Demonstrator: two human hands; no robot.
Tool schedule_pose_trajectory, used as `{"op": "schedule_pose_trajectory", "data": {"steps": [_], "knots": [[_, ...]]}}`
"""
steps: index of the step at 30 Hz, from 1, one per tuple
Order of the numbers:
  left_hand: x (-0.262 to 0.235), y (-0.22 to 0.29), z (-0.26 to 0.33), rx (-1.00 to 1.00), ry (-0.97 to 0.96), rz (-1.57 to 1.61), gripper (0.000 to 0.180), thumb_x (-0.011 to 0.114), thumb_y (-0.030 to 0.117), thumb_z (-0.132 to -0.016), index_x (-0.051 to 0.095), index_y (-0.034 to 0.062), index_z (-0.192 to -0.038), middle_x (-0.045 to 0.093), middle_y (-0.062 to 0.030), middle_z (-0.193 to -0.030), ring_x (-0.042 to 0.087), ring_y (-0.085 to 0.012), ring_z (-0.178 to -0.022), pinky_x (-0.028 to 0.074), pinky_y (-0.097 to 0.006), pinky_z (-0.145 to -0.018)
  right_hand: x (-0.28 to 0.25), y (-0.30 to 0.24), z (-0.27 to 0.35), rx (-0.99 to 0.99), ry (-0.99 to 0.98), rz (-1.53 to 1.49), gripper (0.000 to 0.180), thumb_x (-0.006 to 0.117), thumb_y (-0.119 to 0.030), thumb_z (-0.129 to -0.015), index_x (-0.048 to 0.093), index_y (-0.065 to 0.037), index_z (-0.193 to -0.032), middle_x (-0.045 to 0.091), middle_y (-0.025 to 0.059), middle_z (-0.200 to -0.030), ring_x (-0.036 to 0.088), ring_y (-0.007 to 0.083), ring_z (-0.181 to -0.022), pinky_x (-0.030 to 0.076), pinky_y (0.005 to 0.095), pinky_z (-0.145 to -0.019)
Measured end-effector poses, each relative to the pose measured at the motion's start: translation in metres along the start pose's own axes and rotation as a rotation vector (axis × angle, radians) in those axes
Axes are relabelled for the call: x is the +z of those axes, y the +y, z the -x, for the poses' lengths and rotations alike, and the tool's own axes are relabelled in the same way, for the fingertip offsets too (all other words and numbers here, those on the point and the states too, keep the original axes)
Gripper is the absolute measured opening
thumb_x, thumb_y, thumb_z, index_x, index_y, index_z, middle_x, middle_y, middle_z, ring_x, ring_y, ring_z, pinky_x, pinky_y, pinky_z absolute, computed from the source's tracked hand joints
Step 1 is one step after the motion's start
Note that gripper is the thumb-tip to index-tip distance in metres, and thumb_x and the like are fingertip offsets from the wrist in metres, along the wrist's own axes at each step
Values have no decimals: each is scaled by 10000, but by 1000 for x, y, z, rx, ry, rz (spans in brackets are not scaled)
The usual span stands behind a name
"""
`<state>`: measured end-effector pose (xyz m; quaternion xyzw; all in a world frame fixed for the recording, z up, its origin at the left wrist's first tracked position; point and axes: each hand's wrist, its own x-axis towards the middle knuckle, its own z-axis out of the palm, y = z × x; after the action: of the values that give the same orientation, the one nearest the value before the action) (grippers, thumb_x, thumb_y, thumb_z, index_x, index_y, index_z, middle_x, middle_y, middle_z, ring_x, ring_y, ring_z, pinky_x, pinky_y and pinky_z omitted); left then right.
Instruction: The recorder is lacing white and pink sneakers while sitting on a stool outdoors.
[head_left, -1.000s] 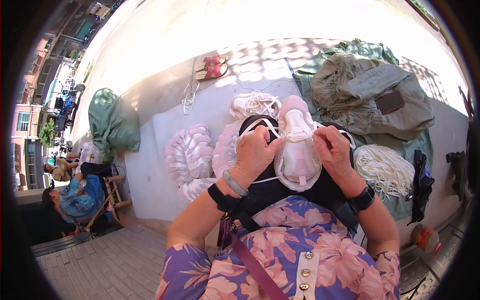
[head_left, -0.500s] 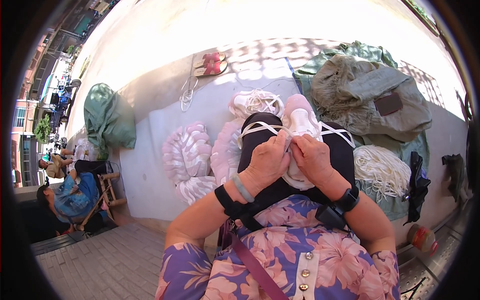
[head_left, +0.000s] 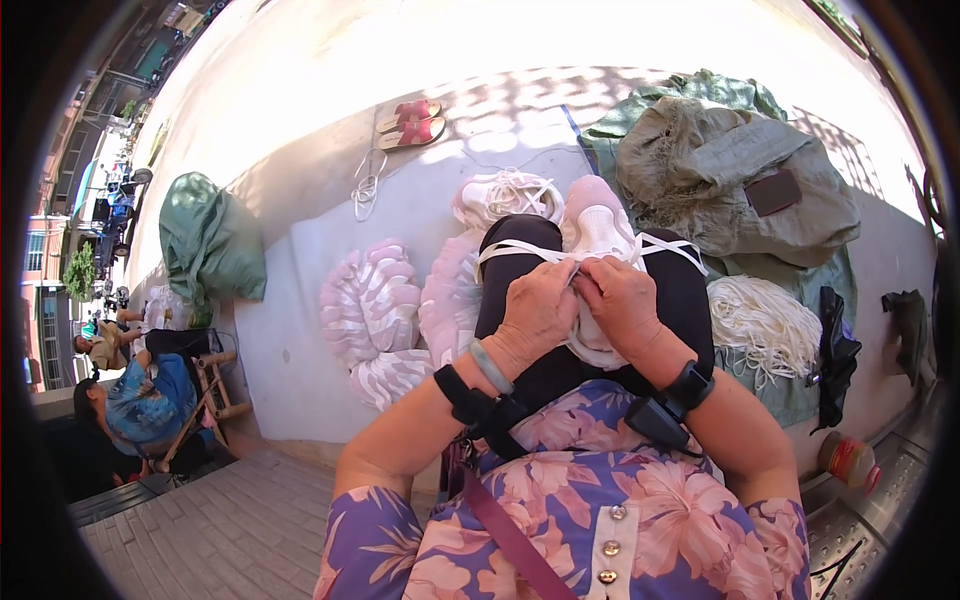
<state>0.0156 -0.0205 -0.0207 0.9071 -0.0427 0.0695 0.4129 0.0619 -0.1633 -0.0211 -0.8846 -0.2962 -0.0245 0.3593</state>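
Close in, a floral shirt fills six o'clock, a purple strap crossing it. Taking the clock from the shoe, which lies on the dark trousers with its toe at twelve, the left hand comes in from seven and the right hand from five. Pale bangle and black band ring the left wrist; a watch sits on the right. Both sets of fingers are drawn in narrow, thumbs and forefingers pinching the lace over the shoe's throat, the two hands' tips almost meeting. Exactly which strand each hand has is too small to tell. Lace runs out across the trousers toward ten and two; the hands hide the shoe's middle.

Beyond the knees, pink-and-white shoes are packed in curved rows at nine, and more, with loose laces, lie at eleven. A heap of white laces lies between three and four, a black bag just past it, and a jar at four.

Farther out, a grey-green sack slumps at two with a dark flat rectangle on it. Red sandals sit at ten, a green bag at nine. Well away, between eight and nine, sits a person in blue.
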Motion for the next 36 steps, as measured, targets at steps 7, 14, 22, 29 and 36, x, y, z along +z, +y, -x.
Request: {"op": "schedule_pose_trajectory", "data": {"steps": [7, 14, 22, 29, 36], "knots": [[3, 4, -2, -57, -3, 83, 320, 517, 43, -801, 560, -21, -1112, 625, -219, -965, 613, -356, -899, 489, -386, -786, -4, -9, -12, -84, -175, 311, 63, 568, -89, -753, 562, -60, -808, 603, 109, -741, 619, 272, -618, 487, 367, -540], [-1, 10, 7, -102, 0, -149, 345, 493, 31, -777, 551, -10, -1115, 611, -192, -916, 602, -364, -830, 491, -410, -736, -67, 12, 34, -221, -110, 261, 100, 578, -80, -760, 484, -71, -729, 510, 104, -656, 564, 294, -561, 433, 398, -484], [1, 15, 8, -84, -23, -236, 345, 544, 80, -773, 541, -3, -1107, 585, -187, -853, 600, -344, -761, 487, -412, -677, -174, 209, 250, 525, 31, 413, 127, 554, -125, -830, 522, -40, -741, 524, 171, -675, 536, 365, -648, 408, 400, -597], [-18, 17, -4, -150, 122, -166, 302, 628, 90, -744, 540, 31, -1027, 563, -138, -825, 576, -305, -722, 460, -392, -627, -143, 158, 180, 251, -294, 401, 98, 614, -132, -769, 578, -54, -816, 570, 132, -759, 561, 333, -729, 424, 426, -661], [-21, 19, -36, 286, 108, -484, 331, 661, 101, -684, 606, 85, -1010, 552, -80, -1002, 520, -269, -917, 409, -393, -781, -112, 93, 72, -16, 57, 142, 178, 639, -55, -727, 600, -43, -900, 595, 117, -884, 563, 313, -832, 438, 398, -732]]}}
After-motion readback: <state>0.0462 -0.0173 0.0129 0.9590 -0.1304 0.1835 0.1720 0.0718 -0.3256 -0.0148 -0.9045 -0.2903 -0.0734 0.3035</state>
